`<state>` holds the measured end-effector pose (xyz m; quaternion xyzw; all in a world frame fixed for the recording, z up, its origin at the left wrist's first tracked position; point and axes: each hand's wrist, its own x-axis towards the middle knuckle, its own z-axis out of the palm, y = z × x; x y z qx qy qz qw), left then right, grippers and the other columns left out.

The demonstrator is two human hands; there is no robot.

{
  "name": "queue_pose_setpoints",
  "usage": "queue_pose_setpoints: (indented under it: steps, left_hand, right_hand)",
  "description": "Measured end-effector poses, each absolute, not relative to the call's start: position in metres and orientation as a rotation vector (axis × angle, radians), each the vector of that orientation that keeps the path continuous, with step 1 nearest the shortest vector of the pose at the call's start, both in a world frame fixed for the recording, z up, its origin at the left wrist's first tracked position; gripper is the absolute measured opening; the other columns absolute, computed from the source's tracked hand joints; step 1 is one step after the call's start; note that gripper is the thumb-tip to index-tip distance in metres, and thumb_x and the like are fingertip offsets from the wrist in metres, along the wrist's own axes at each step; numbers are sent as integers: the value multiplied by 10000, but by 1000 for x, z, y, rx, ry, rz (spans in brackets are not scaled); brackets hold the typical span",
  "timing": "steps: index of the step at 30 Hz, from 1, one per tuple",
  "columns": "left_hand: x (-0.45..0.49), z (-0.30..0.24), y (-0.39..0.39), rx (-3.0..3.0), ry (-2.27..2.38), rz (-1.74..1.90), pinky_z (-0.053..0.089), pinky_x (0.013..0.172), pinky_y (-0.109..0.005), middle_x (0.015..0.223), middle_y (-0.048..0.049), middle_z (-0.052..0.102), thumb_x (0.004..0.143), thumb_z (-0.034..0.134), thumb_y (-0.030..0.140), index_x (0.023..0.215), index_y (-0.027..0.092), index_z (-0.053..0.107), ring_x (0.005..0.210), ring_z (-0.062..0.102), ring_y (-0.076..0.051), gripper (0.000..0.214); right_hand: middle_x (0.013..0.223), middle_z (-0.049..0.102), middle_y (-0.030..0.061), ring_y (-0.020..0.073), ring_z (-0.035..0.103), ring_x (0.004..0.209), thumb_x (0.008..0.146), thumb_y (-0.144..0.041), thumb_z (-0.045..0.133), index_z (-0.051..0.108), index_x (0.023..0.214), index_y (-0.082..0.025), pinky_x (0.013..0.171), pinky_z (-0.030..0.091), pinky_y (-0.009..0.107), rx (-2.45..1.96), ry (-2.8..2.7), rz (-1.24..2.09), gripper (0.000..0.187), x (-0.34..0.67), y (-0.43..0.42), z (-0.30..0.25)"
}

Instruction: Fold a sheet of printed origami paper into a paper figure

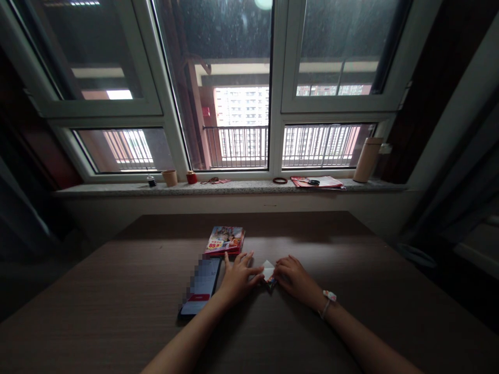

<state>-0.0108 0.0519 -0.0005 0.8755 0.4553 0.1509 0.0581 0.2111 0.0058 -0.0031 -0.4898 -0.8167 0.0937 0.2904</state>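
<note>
A small folded paper (268,271), white on top with a colourful printed lower edge, lies on the table between my hands. My left hand (236,275) holds its left side with thumb and forefinger, the other fingers spread forward. At the right side, my right hand (293,276) has curled fingers closed on the paper's edge; the fingertips are partly hidden. A bracelet (328,297) circles my right wrist. Just left of my left hand lies a phone (202,285) with its screen lit. Beyond that hand sits a stack of printed leaflets (225,240).
Across the brown table (117,291) runs a stone windowsill (241,187). On it stand a paper cup (169,178), a small red jar (192,177), a dark ring (279,181), scissors (313,182) on red printed sheets (331,183), and a tall bottle (367,160).
</note>
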Motion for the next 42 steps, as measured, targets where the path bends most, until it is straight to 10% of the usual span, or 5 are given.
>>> queue_pose_setpoints:
  steps: [42]
  left_hand:
    - [3,0,45,2556,1380,669,-18,1103,-682,1289,-26,598,881,570,279,946,302,702,1238,493,-235,149]
  right_hand:
    - [962,700,5,218,548,1125,859,-180,582,662,919,-244,1121,194,531,-1355,-2111,124,119,207,17,-11]
